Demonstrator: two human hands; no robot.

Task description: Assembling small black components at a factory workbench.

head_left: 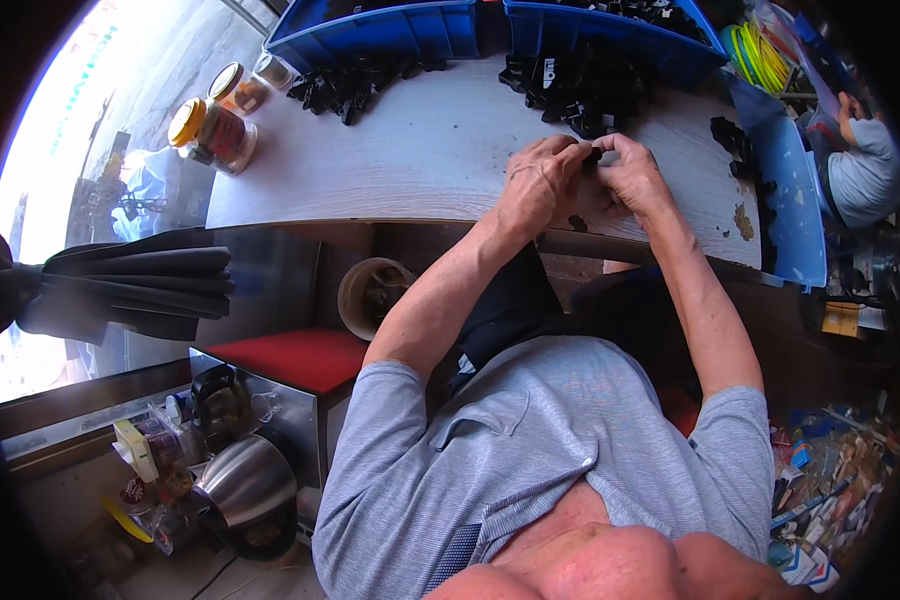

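Above the tabletop, left hand and right hand pinch a small black piece

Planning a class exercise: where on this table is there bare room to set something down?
The table is barest between the yellow-lidded jar and the left hand, nearer than the left black pile. A smaller patch separates the right hand from black pieces beside the light-blue bin. Blue bins and black piles crowd the far edge.
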